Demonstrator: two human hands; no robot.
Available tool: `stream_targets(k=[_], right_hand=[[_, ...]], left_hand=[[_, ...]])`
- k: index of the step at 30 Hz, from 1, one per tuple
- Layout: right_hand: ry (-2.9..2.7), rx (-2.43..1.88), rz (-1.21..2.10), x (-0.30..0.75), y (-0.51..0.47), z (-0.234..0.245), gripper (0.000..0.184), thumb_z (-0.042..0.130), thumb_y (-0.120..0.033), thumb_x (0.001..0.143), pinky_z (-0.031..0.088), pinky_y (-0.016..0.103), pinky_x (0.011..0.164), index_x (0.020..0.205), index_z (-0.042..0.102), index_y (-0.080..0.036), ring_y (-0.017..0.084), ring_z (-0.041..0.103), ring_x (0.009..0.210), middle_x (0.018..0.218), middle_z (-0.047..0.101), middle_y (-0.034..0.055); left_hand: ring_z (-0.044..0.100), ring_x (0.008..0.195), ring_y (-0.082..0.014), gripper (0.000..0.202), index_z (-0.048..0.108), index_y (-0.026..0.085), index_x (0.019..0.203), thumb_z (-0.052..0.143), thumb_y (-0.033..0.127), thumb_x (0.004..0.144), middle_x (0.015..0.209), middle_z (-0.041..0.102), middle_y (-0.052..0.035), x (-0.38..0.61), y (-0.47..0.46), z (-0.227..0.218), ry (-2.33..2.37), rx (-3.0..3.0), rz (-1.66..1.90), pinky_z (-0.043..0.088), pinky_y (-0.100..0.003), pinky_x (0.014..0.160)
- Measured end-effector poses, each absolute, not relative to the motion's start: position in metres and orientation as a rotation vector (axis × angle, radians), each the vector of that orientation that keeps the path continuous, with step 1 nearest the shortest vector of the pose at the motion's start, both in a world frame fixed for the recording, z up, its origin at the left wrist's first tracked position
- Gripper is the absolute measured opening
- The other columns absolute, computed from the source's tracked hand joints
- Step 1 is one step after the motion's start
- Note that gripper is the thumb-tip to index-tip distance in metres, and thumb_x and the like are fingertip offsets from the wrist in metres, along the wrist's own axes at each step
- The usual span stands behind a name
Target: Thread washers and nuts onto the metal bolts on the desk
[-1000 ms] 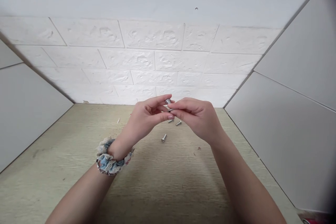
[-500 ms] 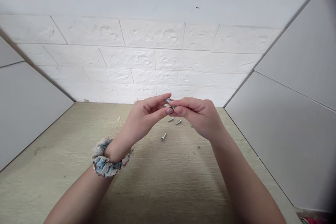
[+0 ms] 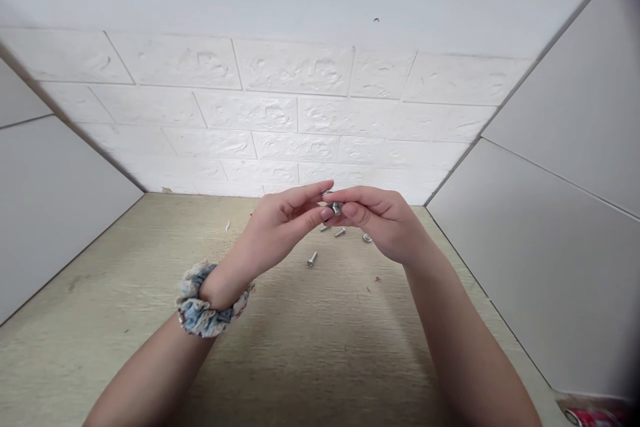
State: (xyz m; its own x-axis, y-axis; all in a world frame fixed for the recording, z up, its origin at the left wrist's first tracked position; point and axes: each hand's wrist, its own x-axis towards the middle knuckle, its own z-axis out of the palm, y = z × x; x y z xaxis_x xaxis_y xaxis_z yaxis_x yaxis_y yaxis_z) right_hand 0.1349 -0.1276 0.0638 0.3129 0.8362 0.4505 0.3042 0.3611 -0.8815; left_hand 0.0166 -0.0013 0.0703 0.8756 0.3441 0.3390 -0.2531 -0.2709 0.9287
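My left hand (image 3: 280, 230) and my right hand (image 3: 385, 220) meet fingertip to fingertip above the wooden tabletop (image 3: 280, 347). Between them they pinch a small silver bolt (image 3: 334, 205), mostly hidden by the fingers. Both hands have their fingers pressed together on it. A flowered fabric scrunchie (image 3: 207, 303) sits on my left wrist. Below and behind the hands several loose silver bolts lie on the table: one (image 3: 312, 258) in front, one (image 3: 340, 232) under the fingers, one (image 3: 367, 237) by my right hand.
A white brick-pattern wall (image 3: 300, 120) closes the back of the table. Plain grey panels stand at the left (image 3: 55, 200) and right (image 3: 555, 227) sides. A red object (image 3: 595, 415) pokes in at the bottom right corner. Small scraps dot the tabletop.
The hands stay joined on the bolt, with small shifts of the fingers. My right hand has lifted a little, and a bolt beside it now shows on the table.
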Motion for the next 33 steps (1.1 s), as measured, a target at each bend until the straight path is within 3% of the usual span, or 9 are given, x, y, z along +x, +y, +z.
stream_targets(k=[10,16,24,29,33], right_hand=[[-1.253,-1.291,0.241,0.129,-0.128,0.065,0.021,0.053,-0.020,0.083,0.059,0.028,0.069,0.099,0.067,-0.025,0.010,0.064,0.075,0.084,0.068,-0.0009],[-1.297,-1.344,0.290,0.134,-0.132,0.066,0.024,0.052,-0.022,0.084,0.059,0.030,0.069,0.103,0.066,-0.027,0.012,0.065,0.075,0.082,0.068,-0.0007],[-1.348,-1.395,0.143,0.135,-0.132,0.064,0.026,0.050,-0.020,0.084,0.056,0.028,0.064,0.103,0.065,-0.028,0.010,0.063,0.068,0.083,0.068,-0.0017],[-1.315,-1.458,-0.023,0.129,-0.125,0.059,0.033,0.046,-0.023,0.087,0.052,0.029,0.067,0.119,0.054,-0.029,0.010,0.059,0.066,0.077,0.065,-0.0021],[-1.111,-1.443,-0.199,0.128,-0.104,0.041,0.036,0.049,-0.030,0.085,0.047,0.026,0.059,0.121,0.047,-0.025,0.010,0.053,0.061,0.079,0.059,-0.0001]], left_hand=[[0.061,0.094,-0.0178,0.027,0.065,0.024,0.106,0.057,0.029,0.081,0.099,0.068,-0.0021,0.015,-0.003,0.072,0.067,1.850,0.629,0.047,-0.033,0.088],[0.062,0.081,-0.0162,0.035,0.057,0.021,0.114,0.059,0.026,0.079,0.085,0.069,-0.0031,0.018,-0.003,0.069,0.048,1.750,0.602,0.048,-0.032,0.080],[0.059,0.077,-0.0138,0.016,0.063,0.018,0.092,0.058,0.026,0.079,0.079,0.065,-0.0023,0.021,-0.001,0.067,-0.004,1.752,0.595,0.047,-0.028,0.073],[0.058,0.075,-0.0127,0.014,0.064,0.018,0.088,0.059,0.027,0.079,0.079,0.065,-0.0018,0.023,0.000,0.068,0.046,1.705,0.579,0.046,-0.026,0.070],[0.057,0.072,-0.0102,0.014,0.065,0.018,0.084,0.061,0.030,0.077,0.078,0.065,-0.0011,0.034,0.006,0.058,0.154,1.607,0.645,0.045,-0.023,0.066]])
